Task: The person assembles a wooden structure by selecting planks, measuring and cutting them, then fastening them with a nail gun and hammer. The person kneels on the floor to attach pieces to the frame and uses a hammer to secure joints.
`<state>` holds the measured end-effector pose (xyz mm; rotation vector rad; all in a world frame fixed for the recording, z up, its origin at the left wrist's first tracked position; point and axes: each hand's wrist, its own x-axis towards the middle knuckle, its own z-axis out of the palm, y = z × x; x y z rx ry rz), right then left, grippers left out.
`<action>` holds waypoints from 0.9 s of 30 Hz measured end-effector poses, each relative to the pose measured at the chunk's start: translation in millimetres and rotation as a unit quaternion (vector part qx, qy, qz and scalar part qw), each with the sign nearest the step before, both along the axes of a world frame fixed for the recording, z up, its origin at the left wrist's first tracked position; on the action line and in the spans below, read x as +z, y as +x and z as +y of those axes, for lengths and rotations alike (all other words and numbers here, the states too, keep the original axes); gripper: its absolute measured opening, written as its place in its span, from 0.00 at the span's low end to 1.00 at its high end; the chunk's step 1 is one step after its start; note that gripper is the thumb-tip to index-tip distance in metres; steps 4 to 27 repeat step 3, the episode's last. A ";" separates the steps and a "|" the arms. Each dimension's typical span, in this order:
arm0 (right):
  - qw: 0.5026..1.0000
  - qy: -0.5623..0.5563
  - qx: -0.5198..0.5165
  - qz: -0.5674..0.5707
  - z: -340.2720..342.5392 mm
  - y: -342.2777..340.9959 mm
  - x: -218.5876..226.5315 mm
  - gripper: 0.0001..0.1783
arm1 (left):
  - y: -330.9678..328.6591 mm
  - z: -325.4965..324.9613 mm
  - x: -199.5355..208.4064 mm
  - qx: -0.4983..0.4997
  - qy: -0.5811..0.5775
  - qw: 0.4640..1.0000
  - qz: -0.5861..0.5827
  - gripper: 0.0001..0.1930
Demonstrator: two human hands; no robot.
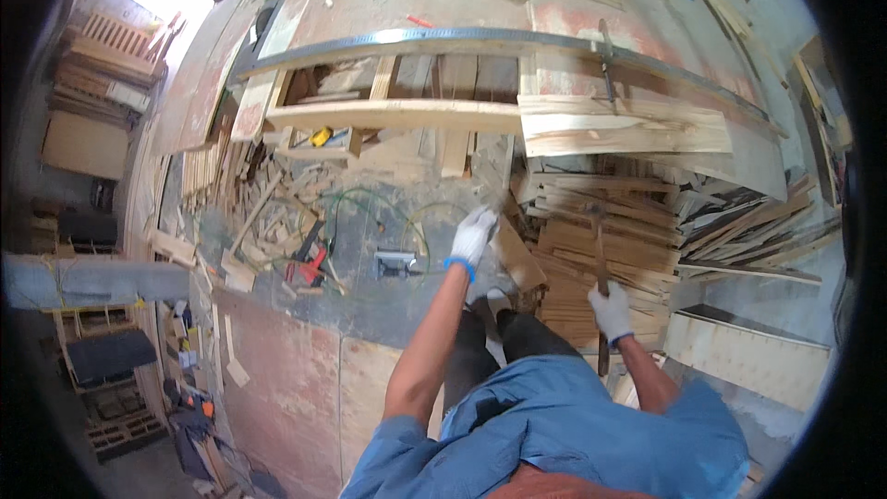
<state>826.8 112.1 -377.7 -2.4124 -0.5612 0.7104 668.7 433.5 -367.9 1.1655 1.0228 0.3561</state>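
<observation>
Near the middle of the frame, the person's left hand (473,236), in a white glove, is closed around the end of a short wooden board (516,254) that slants down toward the lower right. Right of centre, the gloved right hand (611,311) grips the handle of a hammer (601,263) held upright, its head up against the stack of planks (610,240) behind it. Both grips look firm, fingers wrapped fully round.

Judging by how things lie, the board is lifted off the pile but not yet placed anywhere; the stack at right is large and untidy, so most of the sorting or breaking down appears to lie ahead. Across the upper part of the frame a wooden frame (397,115) with a metal edge strip (480,37) stands partly built. At centre left, loose offcuts (249,212), a green cable (370,208) and a red tool (305,270) litter the grey floor.
</observation>
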 end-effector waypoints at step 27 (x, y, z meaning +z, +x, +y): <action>0.998 -0.025 -0.038 0.049 -31.8 -10.6 -15.4 0.13 | 72.9 48.4 -80.4 -0.060 0.086 0.994 -0.030 0.28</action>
